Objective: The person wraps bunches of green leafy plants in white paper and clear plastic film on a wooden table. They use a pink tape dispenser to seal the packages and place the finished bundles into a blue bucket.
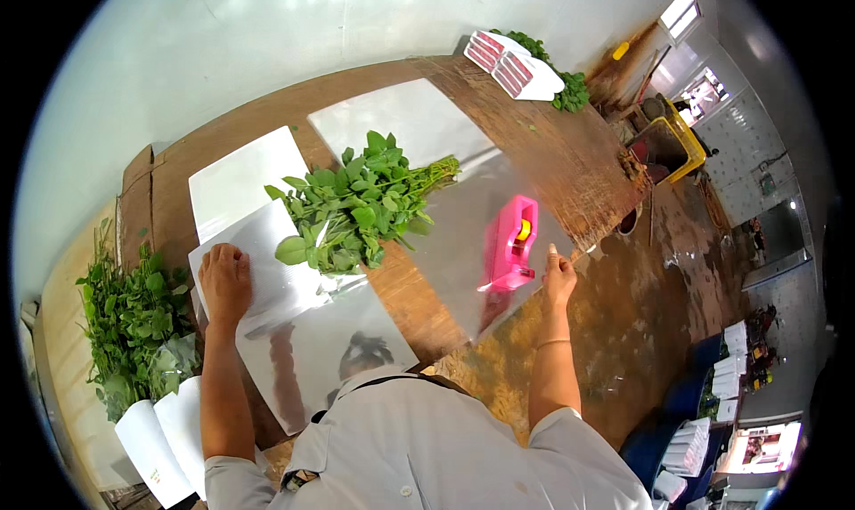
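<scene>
A bunch of leafy green stems lies across the worktable, partly on a white wrapping sheet, its cut ends toward the right. My left hand is on the sheet's left side, fingers curled in and closed on it. To the right, a pink tape dispenser with a yellow core stands on a grey shiny sheet. My right hand is raised at the table's right edge, just right of the dispenser. Its fingers are drawn together; anything small between them cannot be made out.
More white sheets lie on the wooden table. Wrapped bunches rest at its far right end. Another leafy bunch in white paper stands at the left. The wet floor and a yellow-framed container are to the right.
</scene>
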`<state>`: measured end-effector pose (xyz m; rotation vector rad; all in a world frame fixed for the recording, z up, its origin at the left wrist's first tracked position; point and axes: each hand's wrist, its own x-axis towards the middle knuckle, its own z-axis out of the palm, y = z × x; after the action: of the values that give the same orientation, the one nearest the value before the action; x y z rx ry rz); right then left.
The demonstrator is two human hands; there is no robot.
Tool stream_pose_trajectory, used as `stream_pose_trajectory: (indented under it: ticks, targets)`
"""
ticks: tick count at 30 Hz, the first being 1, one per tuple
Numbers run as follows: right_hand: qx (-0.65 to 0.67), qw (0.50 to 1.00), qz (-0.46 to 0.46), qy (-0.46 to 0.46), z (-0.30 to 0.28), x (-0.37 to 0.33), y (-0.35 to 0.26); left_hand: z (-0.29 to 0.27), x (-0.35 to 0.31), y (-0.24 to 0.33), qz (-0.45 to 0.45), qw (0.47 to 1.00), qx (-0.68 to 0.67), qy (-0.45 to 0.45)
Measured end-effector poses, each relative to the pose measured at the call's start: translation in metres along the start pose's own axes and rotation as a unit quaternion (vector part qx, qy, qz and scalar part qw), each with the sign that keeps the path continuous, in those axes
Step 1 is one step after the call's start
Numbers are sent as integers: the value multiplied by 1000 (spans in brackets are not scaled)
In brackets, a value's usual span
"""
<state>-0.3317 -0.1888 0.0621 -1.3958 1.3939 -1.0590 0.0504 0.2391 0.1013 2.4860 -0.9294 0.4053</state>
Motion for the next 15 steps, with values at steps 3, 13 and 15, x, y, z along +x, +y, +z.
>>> stream_pose_trajectory:
  ticks: [3, 13, 15]
  targets:
    - [21, 982, 142, -126, -4, 13, 23, 1, 1, -5, 7, 1000, 0, -8]
    - [-157, 965, -27, -210, -17, -54, -5, -9, 5, -7, 7, 999, -32, -5]
    - [-190, 967, -43, -166, -54, -39, 61, -3, 12, 2, 10, 999, -52, -1]
